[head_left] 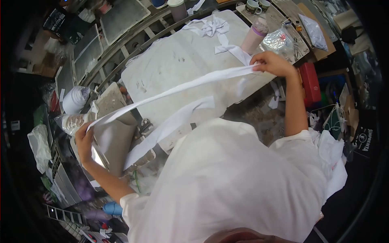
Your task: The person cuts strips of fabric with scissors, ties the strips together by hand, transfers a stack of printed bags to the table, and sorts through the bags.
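Note:
A long white fabric strip [178,90] stretches across in front of me, over the pale worktable [170,60]. My left hand [84,142] is closed on its left end, low at the left. At the right, my right hand [275,64] pinches the other end between thumb and fingers. Below it, a second white strip [170,126] lies slanting across the table's near edge and hangs down toward the left. Close to my right hand stands a bottle with pink contents [256,36]. Scissors-like metal handles [145,127] show near the table's left corner.
Crumpled white strips [212,27] lie on the far side of the table. Two mugs [253,6] and a clear plastic bag [279,40] sit on a side board. A red box [310,85] is at right, a white thread cone [76,99] at left. Another person [65,22] is far left.

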{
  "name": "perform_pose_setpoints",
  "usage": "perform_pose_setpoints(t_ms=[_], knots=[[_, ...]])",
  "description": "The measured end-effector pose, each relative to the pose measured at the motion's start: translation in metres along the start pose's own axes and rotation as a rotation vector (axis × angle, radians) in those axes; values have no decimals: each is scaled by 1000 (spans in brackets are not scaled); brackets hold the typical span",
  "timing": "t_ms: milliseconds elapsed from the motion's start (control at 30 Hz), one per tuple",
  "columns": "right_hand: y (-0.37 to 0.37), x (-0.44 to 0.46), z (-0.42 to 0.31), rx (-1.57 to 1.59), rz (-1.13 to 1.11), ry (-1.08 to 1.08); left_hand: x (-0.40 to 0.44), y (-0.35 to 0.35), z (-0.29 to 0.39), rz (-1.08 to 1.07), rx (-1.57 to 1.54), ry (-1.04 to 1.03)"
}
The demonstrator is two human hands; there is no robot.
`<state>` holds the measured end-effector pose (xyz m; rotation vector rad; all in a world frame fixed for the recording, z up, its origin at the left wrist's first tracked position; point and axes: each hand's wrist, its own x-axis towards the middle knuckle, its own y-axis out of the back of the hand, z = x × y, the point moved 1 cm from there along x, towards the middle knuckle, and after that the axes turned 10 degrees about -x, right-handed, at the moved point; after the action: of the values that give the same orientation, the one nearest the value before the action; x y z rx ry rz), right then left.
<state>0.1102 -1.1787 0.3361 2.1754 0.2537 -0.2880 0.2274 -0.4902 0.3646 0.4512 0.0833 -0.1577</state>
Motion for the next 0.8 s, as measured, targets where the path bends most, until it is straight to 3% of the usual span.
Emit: perform_pose_setpoints(t_ms=[133,267,333,400,433,467,533,600,667,700,767,800], knots=[[-50,34,53,-158,-85,70,14,64,-74,60,260,55],[-86,63,75,-141,-177,-69,20,106,-175,176,580,154],[-109,81,83,-232,93,78,18,119,-233,297,732,183],[-124,106,89,-226,47,36,12,117,-267,492,771,258],[-133,122,98,-244,12,53,6,107,-264,561,866,336],[-135,140,106,-267,-22,74,1,57,-210,714,1006,639],[-121,183,111,-207,-10,16,11,62,-248,619,1023,623],[-111,231,125,-141,0,-40,23,44,-291,517,932,109],[-105,283,153,-163,412,-301,38,-45,-232,412,652,71],[-106,297,155,-161,414,-294,43,-93,-227,421,588,-68],[-98,326,161,-186,689,-445,48,-183,-173,193,364,-157],[-96,338,165,-183,695,-441,58,-215,-174,101,261,-97]])
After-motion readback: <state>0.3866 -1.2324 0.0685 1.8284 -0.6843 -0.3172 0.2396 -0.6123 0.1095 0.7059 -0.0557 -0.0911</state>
